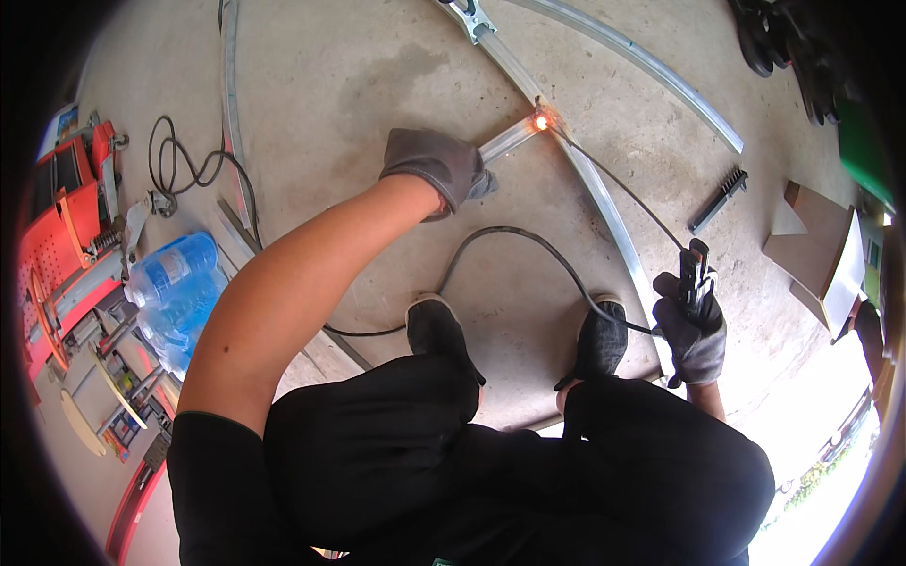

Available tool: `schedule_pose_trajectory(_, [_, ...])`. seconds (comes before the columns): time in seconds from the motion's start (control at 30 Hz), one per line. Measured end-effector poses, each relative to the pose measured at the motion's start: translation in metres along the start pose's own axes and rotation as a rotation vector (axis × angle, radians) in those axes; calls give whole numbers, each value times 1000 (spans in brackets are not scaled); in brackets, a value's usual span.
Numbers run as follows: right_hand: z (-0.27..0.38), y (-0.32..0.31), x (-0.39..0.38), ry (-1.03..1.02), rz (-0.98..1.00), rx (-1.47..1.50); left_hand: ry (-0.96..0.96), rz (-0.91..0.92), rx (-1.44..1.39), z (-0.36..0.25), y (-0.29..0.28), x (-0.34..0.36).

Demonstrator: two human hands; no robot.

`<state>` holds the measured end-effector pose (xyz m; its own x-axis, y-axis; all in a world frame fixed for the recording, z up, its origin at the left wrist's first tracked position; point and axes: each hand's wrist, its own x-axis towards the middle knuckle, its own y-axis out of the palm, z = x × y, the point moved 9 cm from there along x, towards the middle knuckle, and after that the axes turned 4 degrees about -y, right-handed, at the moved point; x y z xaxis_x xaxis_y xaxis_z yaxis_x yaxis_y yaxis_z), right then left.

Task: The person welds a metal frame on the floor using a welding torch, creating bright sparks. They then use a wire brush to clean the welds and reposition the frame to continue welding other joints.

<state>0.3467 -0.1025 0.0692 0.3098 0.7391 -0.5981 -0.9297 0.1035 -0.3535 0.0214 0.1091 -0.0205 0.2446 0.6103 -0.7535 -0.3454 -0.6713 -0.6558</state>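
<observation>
My left hand (434, 170), in a dark grey work glove, is closed around the near end of a short metal tube (512, 139). That tube's far end meets a long metal bar (600, 203) lying across the floor, and a bright orange glow (541, 123) shines at the joint. In my right hand (696, 340), also gloved, is a black welding electrode holder (696, 272). A thin welding rod (630, 187) runs from the holder up to the glowing joint. The black cable (514, 229) curves over the floor between my feet to my right hand.
A wire brush (719, 200) and a cardboard box (816, 250) lie at the right. Another metal bar (661, 71) stretches along the far side. On the left are wrapped blue water bottles (179, 283), a red tool cart (61, 245) and a looped cable (175, 156).
</observation>
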Motion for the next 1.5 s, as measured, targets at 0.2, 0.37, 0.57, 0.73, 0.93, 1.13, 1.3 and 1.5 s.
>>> schedule_pose_trajectory(0.2, [-8, -2, 3, -48, 29, -56, 21, -14, -24, 2, 5, 3])
schedule_pose_trajectory(0.37, [-8, -1, 4, -53, 32, -83, 12, -12, 3, 0, -1, -2])
schedule_pose_trajectory(0.57, [68, 13, -10, -854, 47, -689, 23, -21, -20, 0, -1, 0])
schedule_pose_trajectory(0.73, [2, 4, -7, 25, 107, 771, 11, -9, -7, 0, -1, 0])
schedule_pose_trajectory(0.93, [-19, -8, 0, 175, -22, 292, -8, 19, -75, 3, -3, 0])
schedule_pose_trajectory(1.13, [-9, 3, 1, 159, -2, 169, 6, 13, -36, -1, -2, 0])
schedule_pose_trajectory(1.3, [-6, 0, 4, 178, -32, 160, -3, 22, -62, 0, -1, 0])
schedule_pose_trajectory(1.5, [-7, 7, 8, 181, -10, 212, 0, 8, -65, 0, 0, 2])
